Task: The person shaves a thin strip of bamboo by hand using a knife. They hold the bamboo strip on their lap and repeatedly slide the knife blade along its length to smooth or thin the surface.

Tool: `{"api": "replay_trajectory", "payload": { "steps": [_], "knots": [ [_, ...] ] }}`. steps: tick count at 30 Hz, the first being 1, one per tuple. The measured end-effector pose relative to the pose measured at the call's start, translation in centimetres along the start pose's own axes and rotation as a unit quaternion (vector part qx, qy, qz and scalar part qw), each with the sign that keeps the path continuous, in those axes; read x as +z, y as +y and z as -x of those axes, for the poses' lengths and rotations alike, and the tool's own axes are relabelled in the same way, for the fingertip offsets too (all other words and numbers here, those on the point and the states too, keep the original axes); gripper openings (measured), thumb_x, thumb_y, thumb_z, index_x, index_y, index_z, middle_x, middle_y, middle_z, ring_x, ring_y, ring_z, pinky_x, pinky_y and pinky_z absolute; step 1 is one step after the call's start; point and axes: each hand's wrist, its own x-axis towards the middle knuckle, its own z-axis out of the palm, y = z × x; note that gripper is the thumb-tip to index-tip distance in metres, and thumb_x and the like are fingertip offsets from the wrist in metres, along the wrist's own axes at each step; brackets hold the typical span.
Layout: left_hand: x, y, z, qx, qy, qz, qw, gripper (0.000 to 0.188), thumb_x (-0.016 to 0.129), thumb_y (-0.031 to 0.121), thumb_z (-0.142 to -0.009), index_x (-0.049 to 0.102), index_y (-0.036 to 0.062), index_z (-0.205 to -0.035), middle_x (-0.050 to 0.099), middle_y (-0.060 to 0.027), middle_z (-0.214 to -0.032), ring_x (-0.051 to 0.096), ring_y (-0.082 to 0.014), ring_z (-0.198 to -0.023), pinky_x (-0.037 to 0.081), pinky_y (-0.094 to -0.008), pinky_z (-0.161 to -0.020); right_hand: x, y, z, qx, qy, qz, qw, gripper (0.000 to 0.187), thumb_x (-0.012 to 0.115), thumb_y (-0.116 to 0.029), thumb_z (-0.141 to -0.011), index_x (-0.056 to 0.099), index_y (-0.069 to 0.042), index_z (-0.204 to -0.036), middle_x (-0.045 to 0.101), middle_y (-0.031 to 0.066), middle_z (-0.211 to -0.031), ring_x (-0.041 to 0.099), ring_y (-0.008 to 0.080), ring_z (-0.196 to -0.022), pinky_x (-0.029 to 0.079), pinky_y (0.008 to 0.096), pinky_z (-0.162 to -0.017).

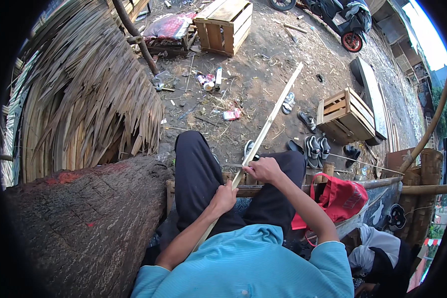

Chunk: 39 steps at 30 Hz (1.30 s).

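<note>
A long pale strip of split bamboo (269,121) runs slantwise from beside my waist, between my knees, out over the ground. My left hand (224,199) is closed round it at my lap. Just beyond, my right hand (264,170) grips a knife, its handle hidden in the fist. The narrow knife blade (232,165) points left and lies across the strip, touching it as far as I can tell. My knees in dark trousers are on both sides of the strip.
At left are a thick dark log (84,213) and dried-leaf thatch (89,84). A red bag (340,198) hangs at right near a bamboo rail (382,183). Several shoes (315,149), wooden crates (347,115), litter and a motorbike (342,20) are ahead. Another person (380,248) is at lower right.
</note>
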Motion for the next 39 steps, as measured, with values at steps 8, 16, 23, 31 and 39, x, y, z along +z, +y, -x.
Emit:
{"api": "replay_trajectory", "payload": {
  "steps": [8, 16, 23, 31, 39],
  "knots": [
    [0.4, -0.1, 0.1, -0.010, -0.013, -0.011, 1.000, 0.031, 0.054, 0.021, -0.088, 0.051, -0.0085, -0.099, 0.059, -0.0338, -0.079, 0.059, -0.0490, -0.079, 0.048, -0.0533, -0.072, -2.4, 5.5, -1.1, 0.131, -0.005, 0.063, 0.989, 0.055, 0.036, -0.053, -0.091, 0.069, -0.011, -0.074, 0.063, 0.0165, -0.064, 0.064, 0.0356, -0.064, 0.050, 0.0451, -0.057],
    [-0.4, 0.4, 0.0, -0.003, -0.020, 0.008, 1.000, 0.031, 0.054, 0.020, -0.087, 0.051, -0.0092, -0.098, 0.059, -0.0338, -0.077, 0.058, -0.0487, -0.080, 0.047, -0.0524, -0.071, 0.7, 3.1, -0.1, 0.031, 0.032, 0.044, 0.998, 0.053, 0.041, -0.052, -0.090, 0.067, -0.011, -0.069, 0.062, 0.0154, -0.061, 0.064, 0.0353, -0.063, 0.051, 0.0443, -0.057],
    [-0.4, -0.6, 0.1, 0.031, -0.014, 0.028, 0.999, 0.032, 0.058, 0.022, -0.086, 0.052, -0.0081, -0.096, 0.059, -0.0325, -0.077, 0.058, -0.0470, -0.081, 0.047, -0.0499, -0.070, -1.8, 6.9, -2.0, 0.200, 0.093, 0.024, 0.975, 0.051, 0.042, -0.050, -0.090, 0.066, -0.009, -0.073, 0.063, 0.0195, -0.068, 0.064, 0.0371, -0.069, 0.050, 0.0466, -0.059],
    [-0.9, 0.0, 1.0, 0.047, -0.047, 0.051, 0.996, 0.034, 0.057, 0.023, -0.087, 0.052, -0.0080, -0.098, 0.059, -0.0328, -0.078, 0.058, -0.0476, -0.081, 0.047, -0.0494, -0.071, -3.6, 10.7, -2.1, 0.182, 0.171, 0.083, 0.965, 0.049, 0.044, -0.052, -0.089, 0.067, -0.014, -0.069, 0.061, 0.0145, -0.060, 0.062, 0.0343, -0.059, 0.048, 0.0446, -0.051],
    [-1.2, -0.9, 1.1, 0.082, -0.020, 0.052, 0.995, 0.030, 0.059, 0.023, -0.086, 0.054, -0.0042, -0.097, 0.060, -0.0281, -0.073, 0.061, -0.0443, -0.076, 0.047, -0.0463, -0.065, -3.7, 8.9, -1.6, -0.039, 0.118, 0.124, 0.984, 0.047, 0.046, -0.051, -0.088, 0.064, -0.013, -0.067, 0.059, 0.0149, -0.056, 0.061, 0.0339, -0.054, 0.047, 0.0440, -0.048]
  ]
}}
